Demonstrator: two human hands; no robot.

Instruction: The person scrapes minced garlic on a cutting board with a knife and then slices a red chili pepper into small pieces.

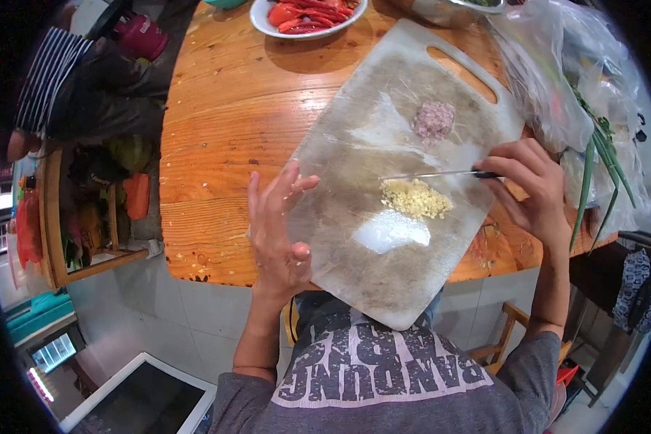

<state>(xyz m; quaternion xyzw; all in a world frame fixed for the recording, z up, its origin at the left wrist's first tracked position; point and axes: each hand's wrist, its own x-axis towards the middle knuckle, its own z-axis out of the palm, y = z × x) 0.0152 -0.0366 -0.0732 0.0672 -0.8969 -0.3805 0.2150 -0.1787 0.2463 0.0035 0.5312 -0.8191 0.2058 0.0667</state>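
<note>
My right hand [524, 184] is closed round the dark handle of a knife [441, 174]. Its thin blade points left across the cutting board [340, 267], along the far edge of a pile of finely chopped pale yellow pieces, which look like garlic [417, 198]. Farther up the board lies a small heap of minced purplish pieces, probably shallot [434, 121]. My left hand [278, 224] is raised at the board's left edge, fingers spread, holding nothing; small bits cling to its fingertips.
A white bowl of red chillies and tomatoes [307, 18] stands at the far edge of the wooden table [217, 145]. Plastic bags [550, 65] and green onion leaves [604, 163] lie on the right. The board's near corner overhangs the table edge. Another person [58, 87] is at the far left.
</note>
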